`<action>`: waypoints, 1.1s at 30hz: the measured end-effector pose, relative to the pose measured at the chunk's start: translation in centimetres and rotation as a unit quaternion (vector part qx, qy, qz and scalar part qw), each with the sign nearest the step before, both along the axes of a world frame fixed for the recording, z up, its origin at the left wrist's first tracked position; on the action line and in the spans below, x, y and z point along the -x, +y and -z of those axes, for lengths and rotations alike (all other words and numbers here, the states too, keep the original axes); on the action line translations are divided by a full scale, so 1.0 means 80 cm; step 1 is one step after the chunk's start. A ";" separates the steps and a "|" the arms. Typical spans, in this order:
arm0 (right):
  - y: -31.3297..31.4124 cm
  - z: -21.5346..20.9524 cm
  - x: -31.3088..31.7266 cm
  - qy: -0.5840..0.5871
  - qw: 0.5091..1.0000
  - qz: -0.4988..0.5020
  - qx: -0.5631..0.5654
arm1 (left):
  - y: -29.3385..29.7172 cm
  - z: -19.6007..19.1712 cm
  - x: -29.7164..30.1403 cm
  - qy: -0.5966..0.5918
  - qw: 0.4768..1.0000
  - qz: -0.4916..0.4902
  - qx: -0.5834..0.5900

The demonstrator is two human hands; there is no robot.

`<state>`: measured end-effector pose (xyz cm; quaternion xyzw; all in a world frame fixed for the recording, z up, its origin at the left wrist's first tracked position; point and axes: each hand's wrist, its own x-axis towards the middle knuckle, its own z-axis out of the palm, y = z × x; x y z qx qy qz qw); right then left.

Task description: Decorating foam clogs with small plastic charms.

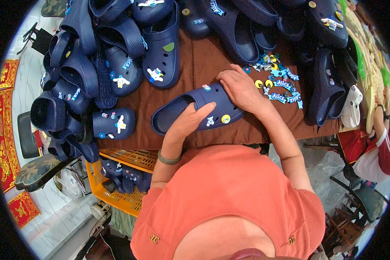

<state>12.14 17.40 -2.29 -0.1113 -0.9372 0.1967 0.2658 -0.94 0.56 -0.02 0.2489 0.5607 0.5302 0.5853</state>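
Observation:
A navy foam clog [180,110] lies sideways on the brown cloth [195,56] in front of me, its heel to the left. My left hand [190,117] grips it at the side of the opening, thumb on top and the other fingers hidden. Over the toe, my right hand [240,89] is bent around the shoe; whether a charm is under its fingers is hidden. A round swirl charm [207,88], a small grey-white figure charm [210,120] and a yellow round charm [225,118] sit on the clog. Loose charms [284,89], blue banners and yellow rounds among them, lie right of my right hand.
Navy clogs [160,56] with charms are heaped along the left and far side, more [327,95] at the right. An orange crate [117,199] holding clogs stands below the table's near edge. A white clog [352,106] and another person's arm [380,125] are far right.

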 end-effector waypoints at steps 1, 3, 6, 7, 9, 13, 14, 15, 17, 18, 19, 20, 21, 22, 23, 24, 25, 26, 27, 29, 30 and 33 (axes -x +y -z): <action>0.001 0.000 0.002 0.009 1.000 -0.021 0.020 | 0.000 0.000 0.001 -0.006 1.000 0.007 0.004; 0.002 -0.018 0.001 -0.058 0.996 -0.027 0.062 | -0.001 0.002 0.000 -0.011 1.000 0.002 -0.005; -0.001 -0.030 0.012 -0.142 0.982 -0.043 0.114 | 0.000 0.002 0.001 -0.020 1.000 0.000 -0.008; -0.003 -0.031 0.016 -0.158 0.978 -0.053 0.125 | 0.001 0.001 0.001 -0.025 1.000 0.005 -0.001; -0.010 -0.027 0.025 -0.126 0.975 -0.059 0.173 | 0.001 0.005 0.002 -0.007 1.000 0.015 0.007; -0.006 -0.032 0.024 -0.126 0.960 -0.090 0.234 | 0.005 0.014 0.003 0.046 0.998 0.027 0.044; -0.006 -0.031 0.023 -0.125 0.960 -0.091 0.234 | 0.004 0.012 0.004 0.046 0.998 0.026 0.045; -0.006 -0.030 0.020 -0.100 0.966 -0.112 0.210 | 0.006 0.008 0.004 0.027 0.998 0.034 0.034; -0.002 -0.032 0.017 -0.076 0.971 -0.132 0.184 | 0.009 0.004 0.002 0.006 0.999 0.042 0.023; 0.001 -0.037 0.016 -0.074 0.968 -0.165 0.177 | 0.009 0.003 0.003 0.007 0.999 0.045 0.005; 0.004 -0.039 0.016 -0.072 0.963 -0.197 0.169 | 0.008 0.002 0.004 0.008 0.999 0.048 -0.013; 0.006 -0.038 0.017 -0.073 0.963 -0.197 0.169 | 0.008 0.003 0.004 0.008 0.999 0.049 -0.013; 0.008 -0.037 0.018 -0.075 0.956 -0.204 0.197 | 0.008 0.005 0.004 0.010 0.999 0.050 -0.008; 0.009 -0.036 0.019 -0.077 0.948 -0.211 0.226 | 0.007 0.006 0.004 0.012 0.999 0.050 -0.003; 0.007 -0.037 0.020 -0.078 0.948 -0.211 0.226 | 0.007 0.008 0.004 0.012 0.999 0.050 -0.003; 0.003 -0.040 0.022 -0.104 0.948 -0.174 0.245 | 0.007 0.009 0.003 0.009 0.999 0.044 -0.004; 0.001 -0.042 0.024 -0.130 0.946 -0.137 0.264 | 0.006 0.009 0.003 0.007 0.999 0.037 -0.005; -0.001 -0.039 0.025 -0.130 0.946 -0.138 0.264 | 0.006 0.009 0.003 0.007 0.999 0.036 -0.004; -0.003 -0.035 0.025 -0.116 0.955 -0.122 0.245 | 0.006 0.008 0.004 0.001 0.999 0.036 0.003; -0.006 -0.032 0.026 -0.102 0.963 -0.106 0.226 | 0.007 0.003 0.003 -0.004 0.999 0.036 0.011; -0.008 -0.032 0.026 -0.092 0.967 -0.084 0.223 | 0.008 -0.001 0.001 -0.002 1.000 0.026 0.005; -0.014 -0.026 0.028 -0.070 0.974 -0.044 0.212 | 0.008 0.000 0.002 0.003 1.000 0.020 0.001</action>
